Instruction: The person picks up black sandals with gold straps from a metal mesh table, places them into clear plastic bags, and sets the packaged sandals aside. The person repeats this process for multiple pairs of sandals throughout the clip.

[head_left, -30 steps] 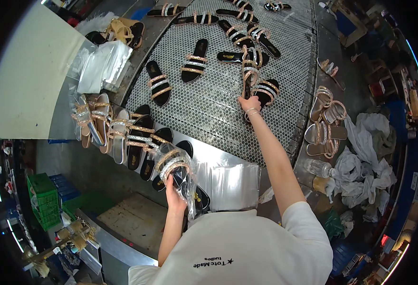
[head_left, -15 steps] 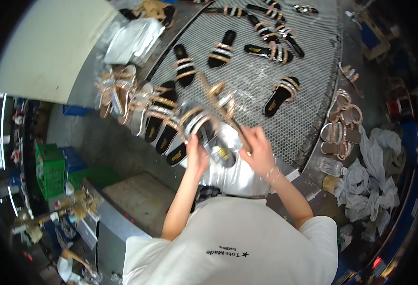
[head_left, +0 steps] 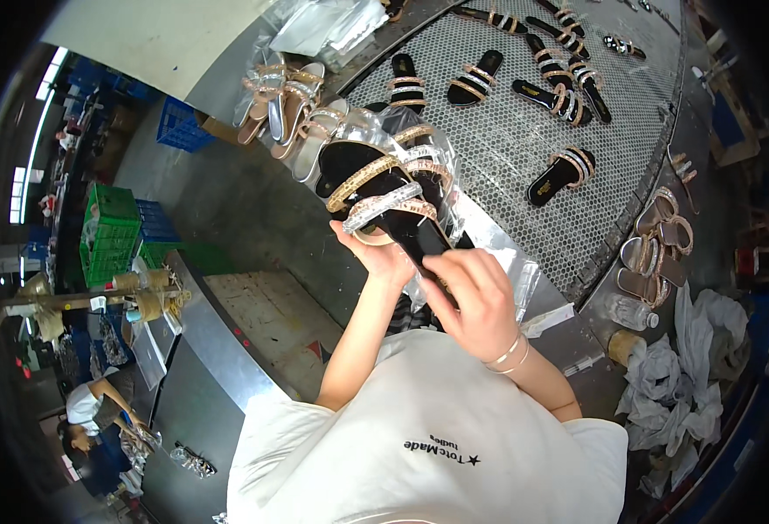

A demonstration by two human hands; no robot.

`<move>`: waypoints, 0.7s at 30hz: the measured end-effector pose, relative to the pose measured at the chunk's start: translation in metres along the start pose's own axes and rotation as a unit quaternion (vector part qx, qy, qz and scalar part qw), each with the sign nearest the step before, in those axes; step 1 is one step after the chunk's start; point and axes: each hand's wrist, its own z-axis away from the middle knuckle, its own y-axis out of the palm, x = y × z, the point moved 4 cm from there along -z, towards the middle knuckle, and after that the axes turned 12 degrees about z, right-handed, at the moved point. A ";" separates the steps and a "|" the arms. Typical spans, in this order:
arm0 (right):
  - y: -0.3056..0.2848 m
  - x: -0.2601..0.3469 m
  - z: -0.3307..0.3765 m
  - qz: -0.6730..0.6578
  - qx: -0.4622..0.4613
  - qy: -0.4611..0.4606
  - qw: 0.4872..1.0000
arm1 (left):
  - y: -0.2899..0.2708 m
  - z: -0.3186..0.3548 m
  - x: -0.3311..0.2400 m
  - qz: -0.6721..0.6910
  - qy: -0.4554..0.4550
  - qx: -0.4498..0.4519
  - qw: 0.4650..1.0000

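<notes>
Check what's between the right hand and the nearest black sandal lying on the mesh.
In the head view, from right hand to black sandal: clear plastic, a shiny metal strip, then the mesh surface.

The person's forearms reach forward, hands close together before the surface's [head_left: 498, 166] near edge. The left hand [head_left: 378, 258] cups from below, thumb extended; the right hand [head_left: 481, 301], knuckles up, pinches with curled fingers.

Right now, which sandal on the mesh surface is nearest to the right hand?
The black sandal lying alone ahead and right of the right hand; the other sandals on the mesh surface lie farther up the picture.
</notes>
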 end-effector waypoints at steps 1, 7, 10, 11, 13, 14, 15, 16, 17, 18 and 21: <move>-0.001 0.003 -0.003 -0.001 -0.041 0.014 0.999 | 0.005 0.003 0.001 0.044 0.002 0.019 0.999; -0.004 0.009 -0.019 -0.002 -0.125 0.028 0.992 | 0.019 0.017 0.007 -0.145 0.037 -0.065 0.987; 0.003 0.002 -0.010 -0.034 -0.130 0.041 0.990 | 0.022 0.023 0.015 -0.169 0.044 -0.137 0.975; 0.002 0.002 -0.009 -0.030 -0.136 0.034 0.990 | 0.019 0.024 0.014 -0.163 0.040 -0.159 0.973; 0.000 0.002 -0.008 -0.020 -0.150 0.021 0.988 | 0.028 0.026 0.019 -0.190 0.040 -0.189 0.963; 0.000 0.000 -0.008 -0.047 -0.136 0.027 0.989 | 0.032 0.027 0.021 -0.202 0.039 -0.204 0.957; 0.001 -0.002 -0.008 -0.074 -0.123 0.032 0.989 | 0.031 0.029 0.024 -0.161 -0.023 -0.175 0.971; 0.002 -0.003 -0.007 -0.102 -0.108 0.038 0.988 | 0.032 0.030 0.025 -0.163 -0.024 -0.181 0.970; 0.003 -0.003 -0.006 -0.111 -0.093 0.046 0.988 | 0.035 0.031 0.028 -0.165 -0.024 -0.187 0.968; 0.004 -0.005 -0.005 -0.143 -0.067 0.062 0.986 | 0.038 0.032 0.031 -0.167 -0.025 -0.192 0.967; 0.009 -0.018 0.005 -0.234 -0.001 0.088 0.968 | 0.040 0.038 0.031 -0.223 -0.022 -0.217 0.950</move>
